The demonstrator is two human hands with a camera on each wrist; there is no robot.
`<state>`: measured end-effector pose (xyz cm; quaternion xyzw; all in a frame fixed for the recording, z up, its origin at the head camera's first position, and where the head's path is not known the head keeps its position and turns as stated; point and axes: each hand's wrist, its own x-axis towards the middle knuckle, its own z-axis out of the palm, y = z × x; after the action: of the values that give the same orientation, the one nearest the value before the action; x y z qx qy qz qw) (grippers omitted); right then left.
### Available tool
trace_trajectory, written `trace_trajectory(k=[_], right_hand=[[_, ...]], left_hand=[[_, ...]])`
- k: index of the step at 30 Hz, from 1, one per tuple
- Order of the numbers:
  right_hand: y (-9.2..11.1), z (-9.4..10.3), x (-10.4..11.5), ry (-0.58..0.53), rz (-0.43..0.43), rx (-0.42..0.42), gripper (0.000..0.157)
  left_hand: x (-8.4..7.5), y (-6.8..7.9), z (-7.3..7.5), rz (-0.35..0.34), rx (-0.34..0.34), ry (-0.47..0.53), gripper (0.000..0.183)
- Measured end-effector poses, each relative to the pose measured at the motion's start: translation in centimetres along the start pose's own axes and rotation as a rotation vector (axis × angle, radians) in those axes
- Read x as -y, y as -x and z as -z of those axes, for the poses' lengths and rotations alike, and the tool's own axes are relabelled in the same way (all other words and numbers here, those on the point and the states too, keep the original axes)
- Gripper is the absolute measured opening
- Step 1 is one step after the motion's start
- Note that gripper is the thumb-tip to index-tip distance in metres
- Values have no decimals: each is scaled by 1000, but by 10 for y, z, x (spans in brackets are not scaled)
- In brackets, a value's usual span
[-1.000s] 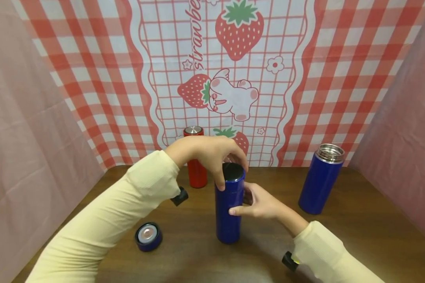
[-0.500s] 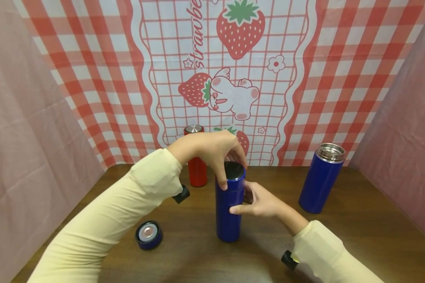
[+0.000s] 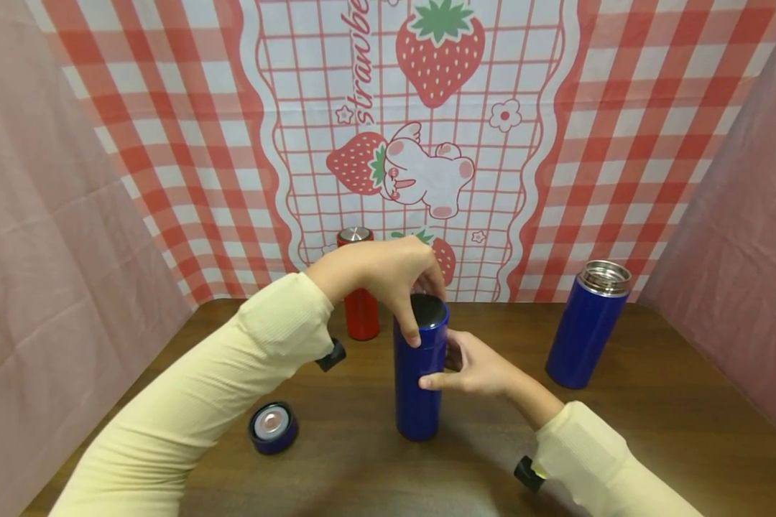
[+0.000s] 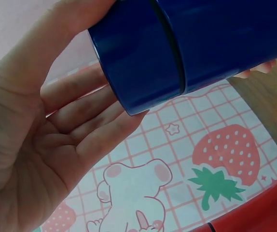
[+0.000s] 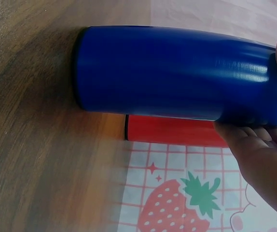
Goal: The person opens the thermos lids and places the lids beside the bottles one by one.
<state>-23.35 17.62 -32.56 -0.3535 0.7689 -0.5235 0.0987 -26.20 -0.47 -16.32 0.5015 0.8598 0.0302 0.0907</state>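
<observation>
A tall blue thermos [image 3: 417,402] stands upright on the table in the middle of the head view. Its blue lid [image 4: 136,60], with a dark top, is on it, and a thin seam shows between lid and body. From above, my left hand [image 3: 397,276] grips the lid, thumb on the near side and fingers on the far side. My right hand [image 3: 475,365] holds the thermos body from the right, its thumb across the front. In the right wrist view the lower body [image 5: 162,72] rests on the wood.
An open blue thermos [image 3: 585,327] with a bare steel neck stands at the right. Behind my left wrist is a red thermos [image 3: 361,316] with a steel top. A loose blue lid [image 3: 273,427] lies inside-up at the left. A patterned cloth [image 3: 504,179] hangs behind the table.
My left thumb has shifted slightly to the right along the lid, and the fingers behind it have moved a little. The right hand has kept its hold on the body.
</observation>
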Motion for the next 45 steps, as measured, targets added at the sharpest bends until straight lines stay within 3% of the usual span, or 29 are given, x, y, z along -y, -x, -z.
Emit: trace_trajectory(k=[14,37,45], right_hand=[[0,-2,1,-15,-2,-24,59],[1,-2,0,1,9,-32,60],[2,-2,1,18,-9,-24,65]], left_hand=[[-5,0,-1,20,-21,-71,46],[-9,2,-9,154,-136,-102,49],[-16,5,-13,257,-196,-95,51]])
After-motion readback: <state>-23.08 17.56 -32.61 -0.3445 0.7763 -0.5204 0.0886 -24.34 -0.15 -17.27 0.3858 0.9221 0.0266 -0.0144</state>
